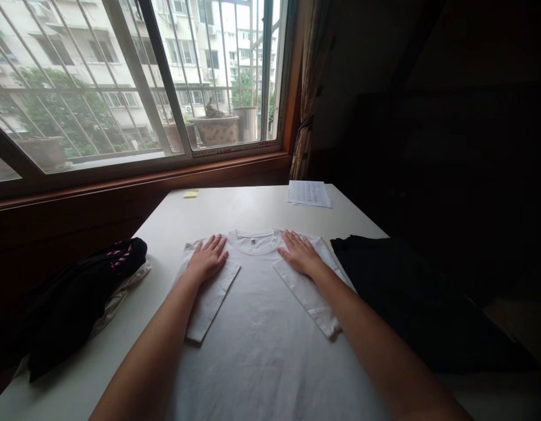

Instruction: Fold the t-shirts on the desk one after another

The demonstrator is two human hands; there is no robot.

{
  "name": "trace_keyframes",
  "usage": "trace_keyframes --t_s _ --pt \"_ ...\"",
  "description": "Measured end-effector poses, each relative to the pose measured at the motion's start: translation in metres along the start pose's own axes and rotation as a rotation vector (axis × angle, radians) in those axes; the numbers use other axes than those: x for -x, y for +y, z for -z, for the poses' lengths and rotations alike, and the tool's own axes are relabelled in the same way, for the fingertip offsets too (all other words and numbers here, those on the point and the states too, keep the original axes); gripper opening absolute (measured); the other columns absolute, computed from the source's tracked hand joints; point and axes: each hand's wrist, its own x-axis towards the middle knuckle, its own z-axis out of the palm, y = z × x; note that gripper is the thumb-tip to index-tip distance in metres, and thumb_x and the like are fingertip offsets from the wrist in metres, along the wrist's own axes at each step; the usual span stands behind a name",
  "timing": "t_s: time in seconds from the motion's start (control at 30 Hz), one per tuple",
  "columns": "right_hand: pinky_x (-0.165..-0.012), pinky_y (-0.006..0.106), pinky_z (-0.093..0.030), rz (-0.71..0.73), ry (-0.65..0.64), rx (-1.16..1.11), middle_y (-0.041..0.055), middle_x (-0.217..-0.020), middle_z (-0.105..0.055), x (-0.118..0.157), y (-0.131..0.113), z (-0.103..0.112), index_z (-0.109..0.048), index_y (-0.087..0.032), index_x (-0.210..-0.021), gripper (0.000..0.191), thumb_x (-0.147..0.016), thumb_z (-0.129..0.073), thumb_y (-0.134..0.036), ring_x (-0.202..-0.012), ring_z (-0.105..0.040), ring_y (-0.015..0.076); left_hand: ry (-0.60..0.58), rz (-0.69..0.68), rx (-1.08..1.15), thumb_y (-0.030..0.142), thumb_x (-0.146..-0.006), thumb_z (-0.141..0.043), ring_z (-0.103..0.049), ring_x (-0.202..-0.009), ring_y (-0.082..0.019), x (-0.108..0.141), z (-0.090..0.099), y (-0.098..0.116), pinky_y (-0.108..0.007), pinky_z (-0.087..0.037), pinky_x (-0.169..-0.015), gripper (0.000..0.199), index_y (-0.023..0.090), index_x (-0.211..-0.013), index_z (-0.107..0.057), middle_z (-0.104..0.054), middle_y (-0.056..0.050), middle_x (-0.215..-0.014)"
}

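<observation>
White shirt under two flat hands

Shirt point(257, 327) on the white table point(235, 204), spread in front of the person; collar point(255, 242) at the far end, body running back toward the wearer of the camera and out at the bottom of the view; cloth plain white, greyer in the shade nearer the person, mostly smooth with faint soft creases down the middle; collar round and ribbed, a small label point(253, 240) inside its back edge.

Both sleeves folded inward over the body; left sleeve point(212, 304) and right sleeve point(307, 295) lie slanted, apart from each other, a band of bare shirt front between them; right one somewhat rumpled at its lower end.

Left hand point(207, 257) palm down at one shoulder, fingers extended; right hand point(299, 251) likewise at the other; both released, pressing or resting on cloth, nothing grasped.

Black bundle point(77, 298) with pink marks at the table's left side, pale cloth point(121, 292) showing beneath; dark cloth point(393, 292) just beside the shirt on the right; papers point(310, 193) and yellow notes point(190, 193) toward the far edge; barred window point(221, 70) beyond.
</observation>
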Motion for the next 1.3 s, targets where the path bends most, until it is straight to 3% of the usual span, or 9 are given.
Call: trace_keyframes --t_s 0.3,0.6,0.73,0.87,1.07,1.17,1.3 --pt "-0.126 0.046 -0.004 -0.003 -0.010 0.005 0.0039 -0.170 -0.011 -0.016 0.000 0.000 -0.017 -0.019 -0.163 0.075 -0.101 -0.017 -0.062 -0.156 -0.007 0.0211 -0.009 0.013 -0.001 0.052 -0.103 -0.022 -0.014 -0.156 -0.023 -0.012 0.001 -0.006 -0.052 -0.015 -0.123 0.062 0.028 -0.160 -0.025 -0.017 -0.002 -0.169" --pt "-0.126 0.044 -0.006 0.004 0.024 -0.002 0.0068 -0.169 -0.017 -0.012 -0.004 0.004 -0.023 -0.016 -0.161 0.073 -0.102 -0.021 -0.059 -0.156 -0.011 0.0207 0.003 0.015 -0.009 0.052 -0.104 -0.023 -0.015 -0.156 -0.024 -0.013 0.001 -0.006 -0.052 -0.016 -0.124 0.062 0.028 -0.161 -0.025 -0.019 -0.002 -0.169" --pt "-0.126 0.045 -0.007 0.006 0.055 0.001 0.0096 -0.169 -0.016 0.011 0.001 0.008 -0.023 -0.013 -0.161 0.074 -0.102 -0.021 -0.059 -0.156 -0.009 0.0210 -0.001 0.019 -0.010 0.051 -0.104 -0.023 -0.016 -0.156 -0.024 -0.012 0.003 -0.005 -0.052 -0.016 -0.123 0.061 0.028 -0.160 -0.025 -0.018 -0.002 -0.169" --pt "-0.126 0.044 -0.008 0.042 0.088 0.031 0.0103 -0.169 -0.013 0.054 0.014 0.014 -0.021 -0.012 -0.161 0.080 -0.101 -0.021 -0.065 -0.156 -0.008 0.0212 -0.011 0.019 -0.010 0.050 -0.104 -0.023 -0.016 -0.156 -0.024 -0.013 0.004 -0.005 -0.053 -0.016 -0.123 0.062 0.027 -0.161 -0.025 -0.018 -0.002 -0.169" --pt "-0.127 0.045 -0.010 0.063 0.036 0.035 0.0121 -0.168 -0.017 0.108 0.027 0.011 -0.025 -0.013 -0.161 0.081 -0.100 -0.020 -0.066 -0.156 -0.012 0.0236 -0.022 0.021 -0.012 0.050 -0.104 -0.021 -0.015 -0.156 -0.024 -0.014 0.004 -0.005 -0.054 -0.017 -0.123 0.062 0.027 -0.161 -0.025 -0.018 -0.002 -0.169" --pt "-0.127 0.045 -0.010 0.060 0.042 0.024 0.0116 -0.168 -0.018 0.115 0.027 0.008 -0.024 -0.014 -0.161 0.079 -0.101 -0.019 -0.065 -0.156 -0.013 0.0236 -0.025 0.019 -0.014 0.050 -0.104 -0.021 -0.015 -0.156 -0.024 -0.013 0.005 -0.004 -0.054 -0.017 -0.123 0.062 0.026 -0.161 -0.024 -0.018 -0.002 -0.169" --pt "-0.127 0.043 -0.012 -0.010 0.029 0.015 0.0119 -0.168 -0.017 0.104 0.028 0.010 -0.027 -0.012 -0.160 0.081 -0.100 -0.022 -0.066 -0.156 -0.012 0.0242 -0.026 0.024 -0.017 0.049 -0.104 -0.021 -0.015 -0.156 -0.025 -0.013 0.006 -0.003 -0.054 -0.017 -0.123 0.062 0.025 -0.161 -0.025 -0.018 -0.003 -0.169"
